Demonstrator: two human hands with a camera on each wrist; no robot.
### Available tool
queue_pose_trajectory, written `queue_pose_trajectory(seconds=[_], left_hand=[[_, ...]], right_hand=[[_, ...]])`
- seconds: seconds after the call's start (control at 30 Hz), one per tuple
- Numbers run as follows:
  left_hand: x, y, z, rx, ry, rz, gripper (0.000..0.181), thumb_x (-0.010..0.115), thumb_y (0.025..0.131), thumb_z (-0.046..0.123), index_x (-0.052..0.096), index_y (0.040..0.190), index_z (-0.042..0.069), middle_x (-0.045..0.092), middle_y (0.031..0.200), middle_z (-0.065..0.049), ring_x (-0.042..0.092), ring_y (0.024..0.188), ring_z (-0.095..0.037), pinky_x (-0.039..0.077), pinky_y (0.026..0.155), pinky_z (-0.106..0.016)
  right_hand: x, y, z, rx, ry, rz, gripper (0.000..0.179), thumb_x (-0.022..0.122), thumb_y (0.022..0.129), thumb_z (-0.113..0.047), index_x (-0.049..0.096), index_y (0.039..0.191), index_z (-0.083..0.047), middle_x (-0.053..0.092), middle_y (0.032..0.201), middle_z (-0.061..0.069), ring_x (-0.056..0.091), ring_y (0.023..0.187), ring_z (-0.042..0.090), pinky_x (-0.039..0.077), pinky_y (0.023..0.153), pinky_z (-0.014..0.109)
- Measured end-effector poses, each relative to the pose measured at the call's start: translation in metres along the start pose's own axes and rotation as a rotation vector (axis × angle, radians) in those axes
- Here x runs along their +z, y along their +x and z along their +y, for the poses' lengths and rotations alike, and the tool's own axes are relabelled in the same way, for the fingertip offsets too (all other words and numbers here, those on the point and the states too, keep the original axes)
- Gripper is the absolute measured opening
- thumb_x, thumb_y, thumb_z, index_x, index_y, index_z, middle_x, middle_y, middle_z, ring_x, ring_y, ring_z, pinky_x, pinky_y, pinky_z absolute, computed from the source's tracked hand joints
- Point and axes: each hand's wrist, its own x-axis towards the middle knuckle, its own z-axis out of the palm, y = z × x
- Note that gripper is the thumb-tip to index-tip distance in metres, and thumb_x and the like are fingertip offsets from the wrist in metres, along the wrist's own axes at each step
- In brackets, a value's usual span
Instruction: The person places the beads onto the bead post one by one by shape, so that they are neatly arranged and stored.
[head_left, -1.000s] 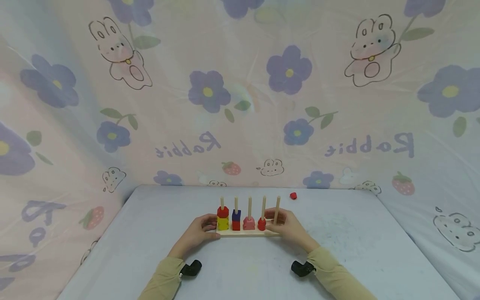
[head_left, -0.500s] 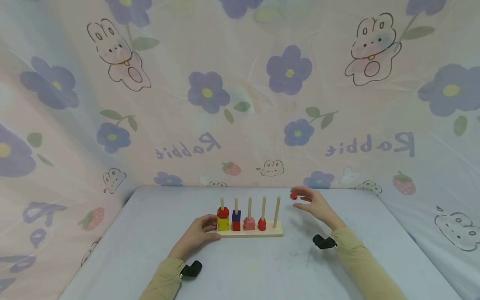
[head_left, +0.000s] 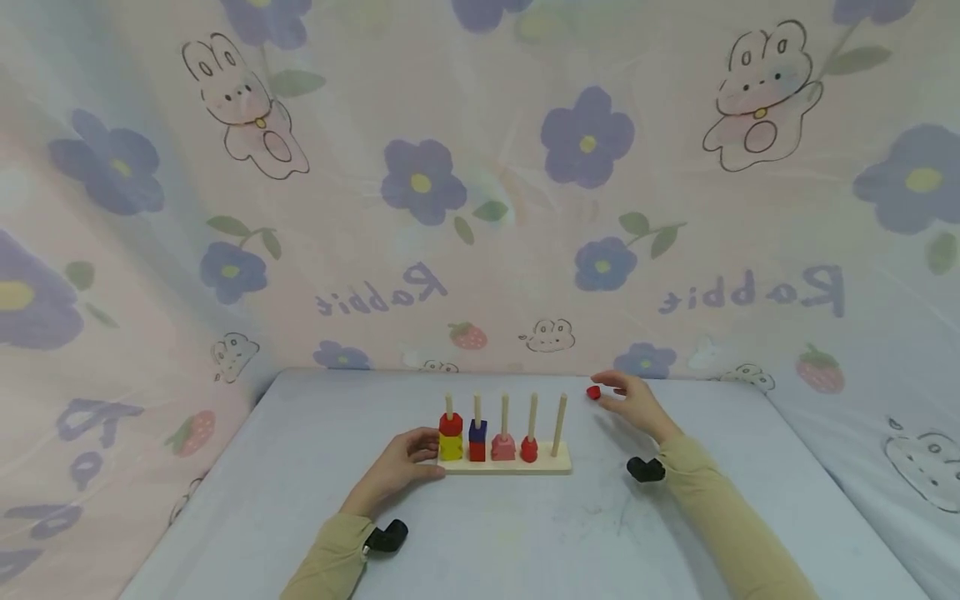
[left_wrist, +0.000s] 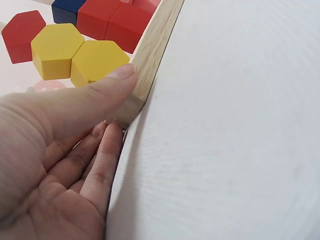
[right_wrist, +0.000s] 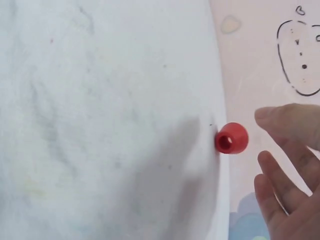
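A wooden peg stacker [head_left: 510, 469] stands upright on the table, with coloured blocks on all but its rightmost peg [head_left: 559, 427]. My left hand [head_left: 397, 467] holds the left end of its base; in the left wrist view the thumb [left_wrist: 107, 90] presses on the base edge [left_wrist: 155, 45], beside two yellow hexagonal blocks [left_wrist: 57, 47]. Near the table's back edge lies a small red bead [head_left: 594, 392] with a hole through it. My right hand [head_left: 633, 406] reaches beside it, fingers parted; the right wrist view shows a gap between the fingertips and the bead [right_wrist: 237, 135].
The white table [head_left: 495, 542] meets a patterned cloth [head_left: 480, 250] with flowers and rabbits at its back edge. On the stacker, a red block [head_left: 451, 425] tops the yellow ones, and a blue block [head_left: 477, 431] sits over a red one.
My right hand has let go of the stacker's right end and moved right and back to the red bead. The left hand has kept its hold on the base.
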Motion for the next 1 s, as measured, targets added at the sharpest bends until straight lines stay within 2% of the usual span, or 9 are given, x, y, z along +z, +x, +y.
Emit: queue_pose_trajectory(seconds=[0.13,0.43,0.67,1.0], left_hand=[[0.001,0.0,0.0,-0.008,-0.01,-0.009,0.062,0.08,0.077,0.009,0.051,0.131,-0.001,0.057,0.12,-0.013,0.057,0.11,-0.029,0.05,0.094,-0.031],[0.002,-0.001,0.001,0.0,-0.007,-0.012,0.062,0.08,0.078,0.009,0.05,0.131,0.0,0.057,0.122,-0.014,0.057,0.111,-0.029,0.05,0.094,-0.031],[0.002,-0.002,0.002,0.014,0.005,-0.022,0.062,0.08,0.078,0.01,0.05,0.131,-0.002,0.056,0.121,-0.015,0.057,0.11,-0.029,0.05,0.094,-0.029],[0.0,-0.004,0.003,0.0,-0.013,-0.009,0.062,0.08,0.078,0.01,0.05,0.131,-0.002,0.057,0.12,-0.015,0.058,0.111,-0.029,0.05,0.094,-0.031]], right_hand=[[0.004,0.001,0.008,0.015,-0.012,-0.001,0.035,0.063,0.085,0.011,0.057,0.119,0.01,0.058,0.119,0.028,0.05,0.116,0.045,0.039,0.099,0.059],[0.01,0.007,0.01,0.062,-0.067,-0.018,0.034,0.061,0.084,0.012,0.06,0.118,0.007,0.06,0.118,0.024,0.051,0.115,0.044,0.042,0.096,0.059],[0.014,0.006,0.012,0.079,-0.083,-0.033,0.029,0.059,0.083,0.015,0.066,0.109,0.005,0.065,0.105,0.019,0.059,0.104,0.038,0.05,0.088,0.053],[0.021,0.006,0.015,0.112,-0.132,-0.083,0.026,0.065,0.081,0.011,0.07,0.103,-0.003,0.067,0.102,0.011,0.061,0.093,0.027,0.053,0.082,0.044]])
